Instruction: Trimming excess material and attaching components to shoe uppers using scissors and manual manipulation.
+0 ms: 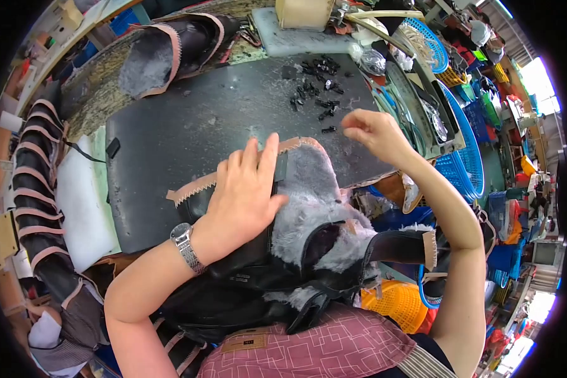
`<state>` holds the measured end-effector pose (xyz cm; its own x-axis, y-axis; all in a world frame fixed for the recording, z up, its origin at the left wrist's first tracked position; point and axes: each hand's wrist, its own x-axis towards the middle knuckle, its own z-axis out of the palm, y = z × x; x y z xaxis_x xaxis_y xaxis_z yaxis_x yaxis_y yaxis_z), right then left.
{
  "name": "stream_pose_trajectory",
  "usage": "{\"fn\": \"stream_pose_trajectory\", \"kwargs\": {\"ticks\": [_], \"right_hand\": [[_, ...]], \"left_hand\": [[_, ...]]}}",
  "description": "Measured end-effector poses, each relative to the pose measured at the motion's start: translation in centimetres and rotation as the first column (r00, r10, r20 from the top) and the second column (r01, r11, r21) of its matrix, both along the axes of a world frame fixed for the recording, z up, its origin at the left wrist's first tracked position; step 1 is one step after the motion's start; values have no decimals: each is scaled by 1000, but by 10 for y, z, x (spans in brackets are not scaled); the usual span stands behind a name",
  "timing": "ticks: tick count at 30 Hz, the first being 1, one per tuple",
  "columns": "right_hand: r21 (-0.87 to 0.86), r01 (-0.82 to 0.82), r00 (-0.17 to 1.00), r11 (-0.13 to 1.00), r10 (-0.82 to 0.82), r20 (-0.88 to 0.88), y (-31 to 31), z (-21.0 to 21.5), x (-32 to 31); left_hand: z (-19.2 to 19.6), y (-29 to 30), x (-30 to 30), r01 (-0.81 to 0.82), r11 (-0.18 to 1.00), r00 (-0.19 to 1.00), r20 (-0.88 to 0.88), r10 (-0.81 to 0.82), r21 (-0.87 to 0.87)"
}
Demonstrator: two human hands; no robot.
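My left hand (242, 192) lies flat, fingers stretched out, on a black leather boot upper (227, 277) in front of me. Grey fur lining (305, 183) shows on the opened upper, and a pinkish tape with a zigzag edge (198, 188) runs along its top. Over the right part of the black work board (164, 145), my right hand (378, 132) is raised with thumb and fingertips drawn together. Whether anything small is between them is too hard to see. Several small black pieces (318, 85) are scattered on the board beyond that hand.
Other black boot uppers lie rolled at the back (198, 47) and stacked in a row on the left (41, 195). A tray of tools (409, 107) borders the board's right side, near blue baskets (463, 164). An orange basket (397, 305) stands lower right.
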<state>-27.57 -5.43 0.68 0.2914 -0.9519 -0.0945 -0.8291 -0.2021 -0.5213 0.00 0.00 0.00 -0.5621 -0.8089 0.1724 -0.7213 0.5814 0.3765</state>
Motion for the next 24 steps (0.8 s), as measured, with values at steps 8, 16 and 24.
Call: {"fn": "stream_pose_trajectory", "kwargs": {"ticks": [8, 16, 24], "right_hand": [[-206, -66, 998, 976, 67, -2, -24, -43, -1], [176, -219, 843, 960, 96, 529, -7, -15, 33], [400, -134, 728, 907, -184, 661, 4, -36, 62]], "left_hand": [[5, -12, -4, 98, 982, 972, -228, -59, 164], [-11, -19, -10, -199, 946, 955, -167, 245, 254], [-21, -25, -14, -80, 910, 927, -305, 218, 408]]}}
